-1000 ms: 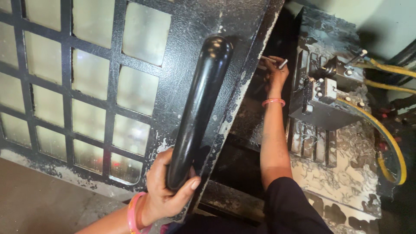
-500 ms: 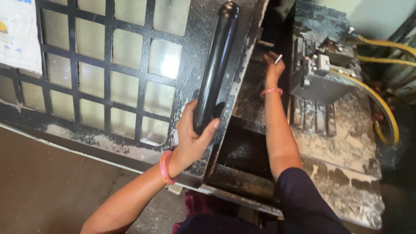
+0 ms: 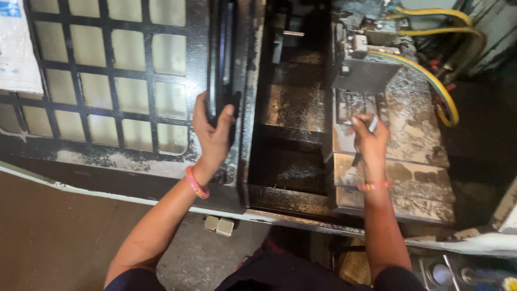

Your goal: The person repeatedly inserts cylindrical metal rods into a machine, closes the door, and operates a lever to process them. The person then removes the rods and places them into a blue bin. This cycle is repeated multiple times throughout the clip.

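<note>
The left hand is wrapped around the lower end of a long black door handle, fingers curled behind the bar and the thumb pressed on its front, a pink bangle at the wrist. The handle stands upright on the right edge of a dark sliding machine door, whose grid of frosted panes fills the upper left of the view (a white sheet of paper hangs at its far left edge). To the right of the door the dark machine interior lies open, its ledges strewn with metal chips. The right hand is beyond that opening, closed in a pinch on a small slim metal tool that sticks up between thumb and fingers, held over the chip-covered machine bed. Just above this hand sits a grey metal block with yellow hoses curving off to the right. Two small pale blocks lie on the floor below the door's edge.
</note>
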Action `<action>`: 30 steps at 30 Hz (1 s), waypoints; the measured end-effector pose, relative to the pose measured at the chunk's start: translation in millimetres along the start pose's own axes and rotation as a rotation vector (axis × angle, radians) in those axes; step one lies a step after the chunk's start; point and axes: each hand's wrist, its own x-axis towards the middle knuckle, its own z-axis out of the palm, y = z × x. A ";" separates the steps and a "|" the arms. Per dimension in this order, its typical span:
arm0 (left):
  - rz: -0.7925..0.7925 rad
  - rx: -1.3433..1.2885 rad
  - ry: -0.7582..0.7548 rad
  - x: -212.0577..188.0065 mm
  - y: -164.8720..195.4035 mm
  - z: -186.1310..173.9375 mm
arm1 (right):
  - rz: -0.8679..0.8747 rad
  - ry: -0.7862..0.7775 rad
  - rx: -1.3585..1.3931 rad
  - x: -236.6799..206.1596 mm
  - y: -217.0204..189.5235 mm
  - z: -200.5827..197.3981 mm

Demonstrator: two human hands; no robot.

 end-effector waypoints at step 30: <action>0.143 0.017 0.062 -62.2 28.2 156.5 | -0.022 -0.408 -0.382 -170.7 -48.0 -170.3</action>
